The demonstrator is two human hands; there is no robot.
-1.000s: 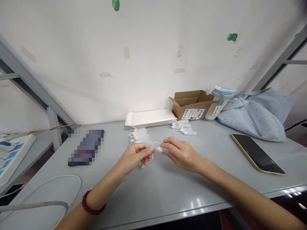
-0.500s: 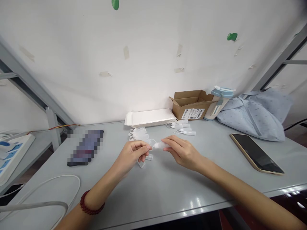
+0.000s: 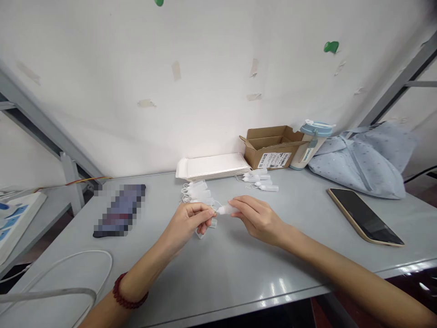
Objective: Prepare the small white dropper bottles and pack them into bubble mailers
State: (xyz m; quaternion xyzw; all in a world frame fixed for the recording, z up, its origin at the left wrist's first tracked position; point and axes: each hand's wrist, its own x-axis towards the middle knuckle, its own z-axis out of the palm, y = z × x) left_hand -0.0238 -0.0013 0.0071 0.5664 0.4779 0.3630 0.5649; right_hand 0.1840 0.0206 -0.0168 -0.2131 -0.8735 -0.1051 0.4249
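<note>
Over the table (image 3: pixel 239 282): a small white bottle (image 3: pixel 224 209) was held sideways between the left hand (image 3: pixel 193 221) and the right hand (image 3: pixel 257 218), its narrow tip toward the left; a tug out of line could have bent that tip or jerked the bottle free.
Right hand: thumb and fingers pinched the bottle's body; too hard a squeeze could have dented it, too loose a one let it twist.
Left hand: thumb and forefinger were pressed together at the bottle's tip; anything between them was too small to tell, and something so tiny could easily have dropped.
Nearer bottles (image 3: pixel 200 195): a cluster lay just behind the left hand, partly hidden by it; a knuckle swinging back could have scattered them.
Farther bottles (image 3: pixel 268 187): several lay in front of the box (image 3: pixel 273 160); being round, they might have rolled if the table was bumped.
Phone (image 3: pixel 365 218): it lay beyond the right forearm, where a wide elbow could have nudged it.
</note>
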